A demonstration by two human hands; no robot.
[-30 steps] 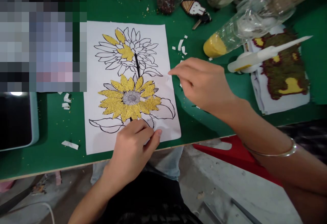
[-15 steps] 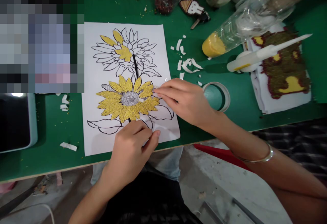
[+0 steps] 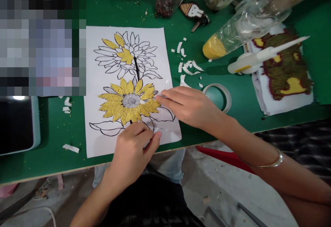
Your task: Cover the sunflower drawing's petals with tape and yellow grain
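A white paper (image 3: 98,147) on the green table carries two line-drawn sunflowers. Yellow grains cover most petals of the lower sunflower (image 3: 117,108), whose patterned centre is black and white. On the upper sunflower (image 3: 147,49) only a few petals are yellow. My right hand (image 3: 192,108) has its fingers pressed together at the lower flower's right petals, beside a small grey petal shape; what they pinch, if anything, is too small to make out. Resting on the paper's lower edge, my left hand (image 3: 136,147) has curled fingers and its thumb out to the right; its fingertips are hidden.
White paper scraps (image 3: 190,67) and a tape roll (image 3: 227,97) lie to the right. Beyond are a bottle of yellow grains (image 3: 214,47), a white glue bottle (image 3: 248,61), keys (image 3: 195,13) and stacked sheets (image 3: 289,102). A phone (image 3: 18,127) lies at left.
My right fingertips have shifted slightly down, showing a small grey petal shape beside them. My left hand stays on the paper's lower edge. The view has moved slightly.
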